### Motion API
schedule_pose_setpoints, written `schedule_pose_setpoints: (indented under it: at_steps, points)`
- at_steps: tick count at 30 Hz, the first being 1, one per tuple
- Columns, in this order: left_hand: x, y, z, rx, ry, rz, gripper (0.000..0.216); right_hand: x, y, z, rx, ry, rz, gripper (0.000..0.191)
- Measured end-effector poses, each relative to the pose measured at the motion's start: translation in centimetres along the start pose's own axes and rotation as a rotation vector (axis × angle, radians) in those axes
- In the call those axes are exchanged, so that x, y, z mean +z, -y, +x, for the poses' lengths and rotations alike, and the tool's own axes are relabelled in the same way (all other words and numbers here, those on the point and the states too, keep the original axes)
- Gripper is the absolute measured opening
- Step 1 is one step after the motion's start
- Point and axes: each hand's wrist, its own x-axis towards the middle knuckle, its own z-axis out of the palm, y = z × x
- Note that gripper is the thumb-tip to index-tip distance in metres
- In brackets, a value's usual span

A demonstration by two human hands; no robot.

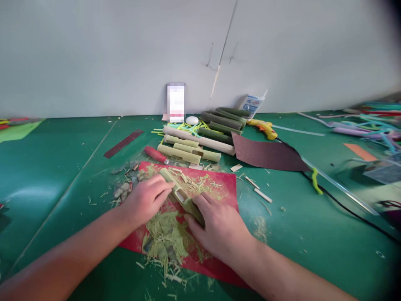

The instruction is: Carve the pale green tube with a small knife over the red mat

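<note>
A pale green bamboo tube with a cut-out opening in its side lies slantwise over a red sheet. My right hand is wrapped round the tube's near end. My left hand is closed, its thumb and fingertips pressed against the tube above the opening; whether anything small is in that pinch is hidden. Under and around both hands, bamboo shavings and green dust cover the sheet. Just beyond the sheet sits a red tool handle, beside several peeled bamboo tubes.
Dark unpeeled bamboo pieces are stacked farther back, by a yellow glue gun with a black cable. Brown sandpaper curls up at right, and a narrow strip lies left. A phone leans on the wall.
</note>
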Motion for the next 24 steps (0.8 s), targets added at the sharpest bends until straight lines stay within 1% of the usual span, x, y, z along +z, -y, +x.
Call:
schedule_pose_setpoints:
  at_steps: [1,4,5,8,12,15,19,22,24]
  points:
    - [-0.01,-0.02,0.00,0.000,0.008,-0.002,0.021,0.03,0.00,0.01,-0.001,-0.002,0.000,0.015]
    - [-0.01,-0.07,0.00,-0.013,-0.062,0.023,0.019,0.13,0.00,0.05,0.002,-0.018,-0.005,0.016]
    - [0.01,-0.10,-0.01,-0.010,-0.062,0.026,0.019,0.16,0.01,0.07,0.000,-0.021,-0.008,0.016]
    - [0.12,-0.23,-0.08,0.022,0.003,0.008,0.021,0.18,0.01,0.13,-0.009,-0.023,-0.012,0.015]
    - [0.16,-0.17,0.06,0.016,-0.080,0.016,0.019,0.15,-0.02,0.11,-0.009,-0.028,-0.014,0.014]
    - [0.14,-0.09,0.18,0.030,-0.009,0.000,0.021,0.15,-0.05,0.00,-0.019,-0.024,-0.005,0.013]
    - [0.14,-0.01,0.18,0.031,-0.063,0.045,0.019,0.14,-0.09,0.00,-0.015,-0.017,-0.002,0.014]
    - [0.24,-0.15,0.10,0.046,0.003,0.019,0.021,0.07,-0.09,0.08,-0.019,-0.009,-0.010,0.012]
    - [0.29,-0.25,0.11,0.040,-0.026,0.019,0.020,0.02,-0.07,0.11,-0.018,-0.009,-0.008,0.013]
